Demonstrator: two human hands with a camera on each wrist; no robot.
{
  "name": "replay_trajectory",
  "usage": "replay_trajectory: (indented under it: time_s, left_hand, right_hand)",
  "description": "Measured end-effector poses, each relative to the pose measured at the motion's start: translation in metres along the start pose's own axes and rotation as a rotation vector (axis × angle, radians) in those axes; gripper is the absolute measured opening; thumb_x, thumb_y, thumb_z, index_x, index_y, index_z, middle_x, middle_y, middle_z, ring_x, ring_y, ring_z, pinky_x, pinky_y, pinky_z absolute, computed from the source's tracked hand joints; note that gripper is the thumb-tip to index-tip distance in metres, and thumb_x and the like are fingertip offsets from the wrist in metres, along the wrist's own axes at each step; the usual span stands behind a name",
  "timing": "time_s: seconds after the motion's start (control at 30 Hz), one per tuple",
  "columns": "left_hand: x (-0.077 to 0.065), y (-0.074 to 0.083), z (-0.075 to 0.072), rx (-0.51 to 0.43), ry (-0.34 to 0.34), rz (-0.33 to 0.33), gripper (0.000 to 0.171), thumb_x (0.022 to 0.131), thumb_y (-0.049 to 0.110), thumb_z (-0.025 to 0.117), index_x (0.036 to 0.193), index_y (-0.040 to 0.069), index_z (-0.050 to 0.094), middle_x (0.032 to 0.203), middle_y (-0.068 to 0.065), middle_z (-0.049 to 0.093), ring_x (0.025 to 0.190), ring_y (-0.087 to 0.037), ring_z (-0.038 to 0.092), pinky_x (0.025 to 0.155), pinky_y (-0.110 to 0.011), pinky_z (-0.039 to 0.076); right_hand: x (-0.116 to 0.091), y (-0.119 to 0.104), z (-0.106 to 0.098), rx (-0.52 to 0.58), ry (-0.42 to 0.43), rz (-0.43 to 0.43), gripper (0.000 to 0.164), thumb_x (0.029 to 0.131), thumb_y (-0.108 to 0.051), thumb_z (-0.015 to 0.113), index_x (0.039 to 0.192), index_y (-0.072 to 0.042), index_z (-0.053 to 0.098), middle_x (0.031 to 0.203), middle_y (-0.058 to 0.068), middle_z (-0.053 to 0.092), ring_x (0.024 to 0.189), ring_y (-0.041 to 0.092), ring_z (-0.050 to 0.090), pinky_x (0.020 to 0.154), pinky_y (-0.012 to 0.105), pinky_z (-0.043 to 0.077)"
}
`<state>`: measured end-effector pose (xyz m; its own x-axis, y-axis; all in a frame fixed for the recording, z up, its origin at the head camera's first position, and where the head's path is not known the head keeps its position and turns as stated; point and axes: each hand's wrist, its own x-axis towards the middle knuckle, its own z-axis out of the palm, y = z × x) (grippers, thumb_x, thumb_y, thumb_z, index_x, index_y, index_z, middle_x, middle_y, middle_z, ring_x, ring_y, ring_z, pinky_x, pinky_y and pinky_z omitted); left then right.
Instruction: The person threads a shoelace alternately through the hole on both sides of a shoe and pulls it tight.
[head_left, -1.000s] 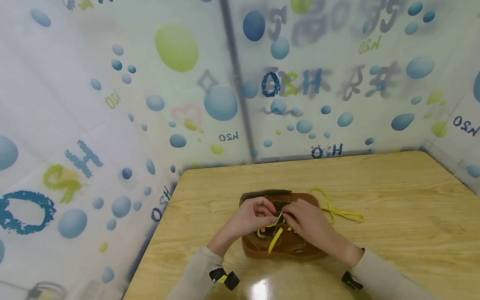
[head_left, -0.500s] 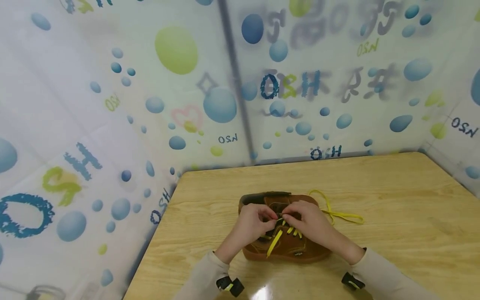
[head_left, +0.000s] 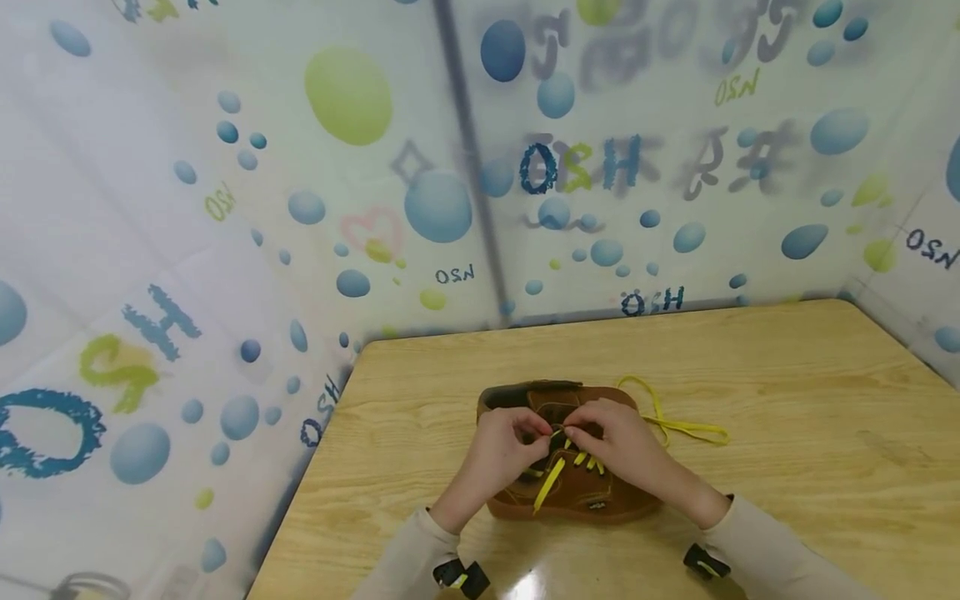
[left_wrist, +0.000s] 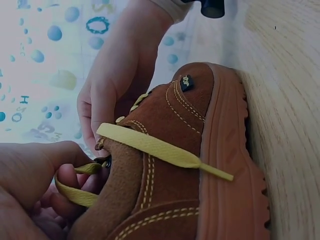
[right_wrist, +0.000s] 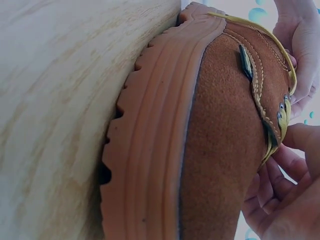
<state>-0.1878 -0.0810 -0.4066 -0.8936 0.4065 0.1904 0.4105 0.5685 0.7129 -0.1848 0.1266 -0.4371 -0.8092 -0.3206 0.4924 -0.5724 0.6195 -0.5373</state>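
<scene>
A brown suede shoe [head_left: 633,502] with a thick rubber sole lies before me, toe to the right, partly laced with a yellow shoelace [head_left: 550,486]. My left hand [head_left: 504,450] pinches the lace at the shoe's opening; in the left wrist view a loop of lace [left_wrist: 75,195] curves round its fingers by an eyelet. Opposite it, my right hand [head_left: 626,442] has thumb and forefinger together at the lace near the upper eyelets. In the right wrist view the right hand's fingers [right_wrist: 285,162] meet the eyelet edge. A flat lace end [left_wrist: 150,144] hangs over the shoe's side.
The shoe rests on a wood-grain table [head_left: 787,383]. Behind the right hand, the long loose part of the yellow lace [head_left: 693,429] trails across the tabletop. A patterned curtain [head_left: 390,167] with blue and green drops hangs at the back and left.
My left hand has moved down slightly and drawn its fingers in closer to the right fingertips. The lace loop below it is now mostly hidden. The right hand stays nearly in place.
</scene>
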Motion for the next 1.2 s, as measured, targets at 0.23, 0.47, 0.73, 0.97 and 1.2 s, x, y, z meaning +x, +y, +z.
replay_trajectory:
  time_s: [0.23, 0.47, 0.73, 0.97, 1.2]
  left_hand:
    - [0.002, 0.001, 0.003, -0.006, -0.023, 0.016, 0.004, 0.09, 0.017, 0.072, 0.091, 0.013, 0.074, 0.086, 0.0, 0.075, 0.049, 0.0, 0.045, 0.047, -0.018, 0.04]
    - [0.003, 0.001, 0.01, -0.015, 0.036, 0.055, 0.008, 0.091, 0.016, 0.073, 0.097, 0.014, 0.068, 0.084, -0.001, 0.073, 0.06, 0.002, 0.054, 0.057, -0.017, 0.047]
    - [0.005, 0.002, 0.01, 0.199, -0.019, 0.127, 0.018, 0.095, 0.018, 0.066, 0.109, 0.01, 0.074, 0.089, -0.002, 0.074, 0.063, 0.002, 0.055, 0.057, -0.013, 0.045]
    - [0.011, -0.003, 0.007, 0.083, -0.058, 0.122, 0.015, 0.096, 0.021, 0.066, 0.103, 0.013, 0.077, 0.098, -0.002, 0.076, 0.067, 0.0, 0.055, 0.059, -0.016, 0.046]
    - [0.018, 0.006, -0.008, -0.363, 0.134, 0.202, 0.016, 0.099, 0.022, 0.06, 0.096, 0.009, 0.069, 0.089, 0.003, 0.066, 0.07, 0.0, 0.056, 0.064, -0.018, 0.05]
  right_hand:
    - [-0.001, 0.0, 0.002, -0.008, 0.016, 0.019, 0.004, 0.09, -0.019, 0.073, 0.092, -0.021, 0.075, 0.088, -0.011, 0.071, 0.077, 0.001, 0.056, 0.066, 0.021, 0.046]
    - [-0.004, 0.003, 0.006, 0.025, 0.043, 0.026, 0.004, 0.09, -0.023, 0.073, 0.093, -0.023, 0.076, 0.087, -0.014, 0.07, 0.077, 0.0, 0.056, 0.066, 0.021, 0.046]
    - [-0.009, 0.0, 0.006, -0.01, 0.064, 0.026, 0.005, 0.088, -0.027, 0.074, 0.093, -0.025, 0.076, 0.089, -0.016, 0.07, 0.078, 0.0, 0.056, 0.066, 0.02, 0.046]
    - [-0.009, -0.002, 0.008, -0.038, 0.093, 0.054, 0.009, 0.083, -0.025, 0.08, 0.087, -0.026, 0.072, 0.083, -0.013, 0.068, 0.071, 0.001, 0.053, 0.061, 0.019, 0.041]
    - [-0.009, -0.002, 0.011, -0.046, 0.114, 0.026, 0.013, 0.08, -0.024, 0.082, 0.083, -0.027, 0.07, 0.08, -0.013, 0.065, 0.068, 0.0, 0.05, 0.059, 0.018, 0.039]
